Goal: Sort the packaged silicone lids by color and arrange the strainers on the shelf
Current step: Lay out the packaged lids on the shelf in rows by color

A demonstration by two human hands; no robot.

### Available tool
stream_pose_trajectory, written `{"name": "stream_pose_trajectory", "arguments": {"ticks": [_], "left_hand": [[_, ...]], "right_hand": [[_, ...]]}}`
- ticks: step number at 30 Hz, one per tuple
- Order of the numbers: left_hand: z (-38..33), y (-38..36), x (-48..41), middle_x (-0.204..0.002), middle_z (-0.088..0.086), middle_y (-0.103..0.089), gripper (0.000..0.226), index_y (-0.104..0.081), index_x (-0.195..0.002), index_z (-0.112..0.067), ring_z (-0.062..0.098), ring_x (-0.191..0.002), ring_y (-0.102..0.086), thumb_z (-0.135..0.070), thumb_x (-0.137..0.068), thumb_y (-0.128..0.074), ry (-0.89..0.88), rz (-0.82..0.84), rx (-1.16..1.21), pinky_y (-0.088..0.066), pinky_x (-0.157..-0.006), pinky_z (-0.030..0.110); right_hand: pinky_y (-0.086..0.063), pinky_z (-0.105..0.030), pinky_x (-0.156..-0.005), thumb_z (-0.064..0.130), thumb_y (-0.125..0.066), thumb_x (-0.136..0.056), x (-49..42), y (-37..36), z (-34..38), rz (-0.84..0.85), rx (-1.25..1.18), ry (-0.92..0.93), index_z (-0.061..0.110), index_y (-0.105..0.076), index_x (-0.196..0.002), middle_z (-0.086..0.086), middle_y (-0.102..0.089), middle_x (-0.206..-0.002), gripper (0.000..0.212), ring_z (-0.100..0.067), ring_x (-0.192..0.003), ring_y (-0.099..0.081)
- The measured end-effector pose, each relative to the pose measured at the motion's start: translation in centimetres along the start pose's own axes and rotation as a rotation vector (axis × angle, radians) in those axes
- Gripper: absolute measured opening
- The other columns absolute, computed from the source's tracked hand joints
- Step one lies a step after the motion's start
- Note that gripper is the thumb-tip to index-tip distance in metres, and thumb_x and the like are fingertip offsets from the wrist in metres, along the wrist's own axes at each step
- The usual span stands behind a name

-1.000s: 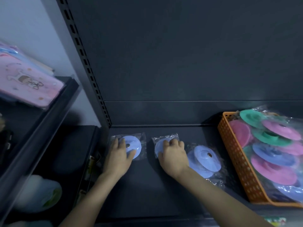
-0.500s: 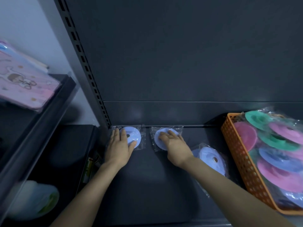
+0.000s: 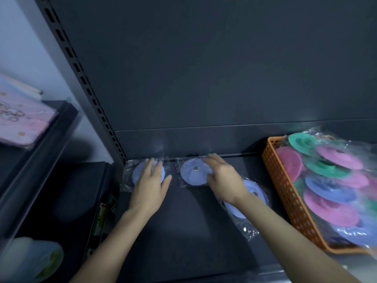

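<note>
Well left of the orange basket (image 3: 285, 190), at the shelf's (image 3: 183, 231) back, the left hand (image 3: 150, 185) rests flat on the farther blue lid (image 3: 136, 174); the right hand (image 3: 223, 176) lays straight fingers (image 3: 212, 160) on the nearer blue lid (image 3: 192, 173). A third blue lid (image 3: 256, 190) lies under the right forearm, closer to the basket; the right hand seems nearer to it.

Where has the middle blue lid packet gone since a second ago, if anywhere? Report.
Yes. The middle blue lid packet slid back to the shelf's back ledge.
</note>
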State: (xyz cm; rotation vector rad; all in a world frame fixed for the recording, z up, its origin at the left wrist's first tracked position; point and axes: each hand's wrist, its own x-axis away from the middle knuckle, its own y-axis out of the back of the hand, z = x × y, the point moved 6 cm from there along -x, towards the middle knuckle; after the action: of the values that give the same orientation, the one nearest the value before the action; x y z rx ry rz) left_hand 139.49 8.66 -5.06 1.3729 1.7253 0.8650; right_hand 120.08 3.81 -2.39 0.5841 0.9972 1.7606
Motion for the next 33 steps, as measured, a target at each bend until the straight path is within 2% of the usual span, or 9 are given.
{"name": "stream_pose_trajectory", "arguments": {"ticks": [3,7,11,15,21,23,26,29,33], "left_hand": [[-3.9,-0.4,1.0,-0.117,0.008,-0.063,0.025,-0.063,-0.112,-0.004,0.026,-0.110,-0.059,-0.015,-0.089,-0.062,-0.185,0.006,0.104,-0.047,-0.091,0.033],[-8.7,-2.9,1.7,-0.100,0.000,-0.069,0.016,-0.067,-0.098,-0.013,0.021,-0.094,-0.063,-0.020,-0.092,-0.053,-0.275,0.128,0.161,-0.050,-0.078,0.037],[-12.2,-6.0,1.8,-0.105,0.002,-0.065,0.019,-0.062,-0.105,-0.012,0.022,-0.097,-0.059,-0.017,-0.091,-0.050,-0.292,0.272,0.153,-0.048,-0.078,0.039],[-13.3,-8.4,1.9,-0.108,0.002,-0.059,0.027,-0.054,-0.109,-0.013,0.022,-0.101,-0.054,-0.024,-0.086,-0.062,-0.296,0.384,0.094,-0.046,-0.081,0.033],[-11.9,-9.0,1.6,-0.086,-0.005,-0.059,0.071,-0.039,-0.138,-0.012,0.008,-0.080,-0.057,-0.016,-0.076,-0.074,0.113,0.463,0.428,-0.042,-0.069,0.018],[-11.2,-9.2,1.8,-0.079,-0.005,-0.058,0.057,-0.049,-0.126,-0.016,0.008,-0.075,-0.056,-0.014,-0.075,-0.075,0.223,0.534,0.536,-0.042,-0.066,0.018],[-10.4,-8.3,2.2,-0.064,-0.002,-0.043,0.019,-0.052,-0.070,-0.016,0.017,-0.064,-0.044,-0.006,-0.075,-0.068,0.241,0.545,0.608,-0.037,-0.063,0.029],[-8.8,-6.3,2.2,-0.059,-0.004,-0.027,0.040,-0.029,-0.058,-0.020,0.015,-0.061,-0.029,-0.003,-0.076,-0.061,0.230,0.433,0.631,-0.026,-0.059,0.030],[-5.2,-3.6,2.4,-0.070,0.007,-0.034,0.026,-0.037,-0.070,0.001,0.015,-0.064,-0.038,-0.002,-0.082,-0.060,0.345,0.316,0.792,-0.044,-0.059,0.032]], "right_hand": [[-0.048,-0.036,-0.079,-0.008,-0.052,-0.075,3.2,3.5,-2.3,-0.212,0.018,-0.080,0.001,-0.065,-0.103,-0.014,-0.065,-0.105,0.032,-0.033,-0.099,-0.060],[-0.045,-0.035,-0.078,-0.002,-0.055,-0.076,6.5,4.4,-6.2,-0.196,0.111,-0.267,-0.001,-0.064,-0.087,-0.016,-0.063,-0.087,0.014,-0.035,-0.089,-0.057],[-0.044,-0.039,-0.087,0.006,-0.055,-0.081,8.2,3.2,-8.0,-0.134,0.025,-0.393,-0.001,-0.063,-0.104,-0.018,-0.062,-0.100,0.025,-0.036,-0.097,-0.056],[-0.039,-0.029,-0.074,0.013,-0.060,-0.080,9.3,2.9,-8.6,-0.124,-0.092,-0.412,0.003,-0.059,-0.101,-0.010,-0.054,-0.098,0.024,-0.032,-0.093,-0.054],[-0.031,-0.018,-0.073,0.027,-0.073,-0.071,10.9,3.1,-10.5,-0.176,-0.125,-0.593,0.009,-0.047,-0.127,-0.016,-0.051,-0.127,0.064,-0.028,-0.105,-0.052],[-0.032,-0.017,-0.079,0.029,-0.080,-0.066,10.7,3.1,-10.7,-0.156,-0.130,-0.603,0.008,-0.034,-0.142,-0.011,-0.052,-0.131,0.091,-0.025,-0.116,-0.051],[-0.033,-0.017,-0.085,0.028,-0.086,-0.060,10.2,3.4,-10.3,-0.163,-0.219,-0.604,0.012,-0.031,-0.145,-0.007,-0.053,-0.132,0.102,-0.023,-0.120,-0.050],[-0.044,-0.017,-0.076,0.018,-0.086,-0.062,9.4,3.4,-9.4,-0.214,-0.395,-0.588,0.015,-0.053,-0.127,0.000,-0.062,-0.102,0.073,-0.015,-0.091,-0.060],[-0.046,-0.014,-0.053,-0.003,-0.068,-0.078,8.1,2.9,-8.2,-0.234,-0.741,-0.549,0.010,-0.066,-0.079,-0.002,-0.065,-0.071,0.014,-0.010,-0.060,-0.058]]}}
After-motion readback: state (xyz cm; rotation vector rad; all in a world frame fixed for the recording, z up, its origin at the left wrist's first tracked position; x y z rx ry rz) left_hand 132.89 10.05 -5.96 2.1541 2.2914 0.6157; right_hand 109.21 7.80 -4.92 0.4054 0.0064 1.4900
